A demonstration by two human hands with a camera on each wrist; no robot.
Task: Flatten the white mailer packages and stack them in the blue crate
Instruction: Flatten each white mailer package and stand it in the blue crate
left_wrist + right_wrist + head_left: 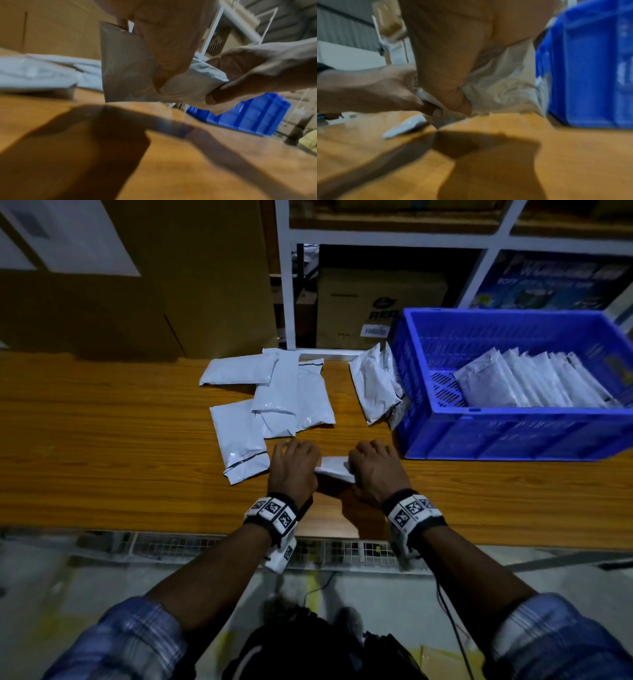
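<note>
Head view looks down from above; 2 wrist views sit low, close, sharing the table (102, 446).

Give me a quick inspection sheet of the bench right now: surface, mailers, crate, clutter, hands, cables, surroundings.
Surface: wooden bench, shadowed beneath the hands.
Held mailer: gripped by both hands, lifted clear of the bench in the wrist views.
Loose mailers: several overlapping, left of the crate.
Leaning mailers: propped against the crate's outer left wall.
Blue crate: on the bench at right; a row of stacked mailers inside.
Clutter: nothing seen.
Left hand: fingers curled round the held mailer's left end.
Right hand: fingers curled round its right end.
Cables: dark cable hanging below the right forearm.
Surroundings: white shelving holding cardboard boxes behind.
</note>
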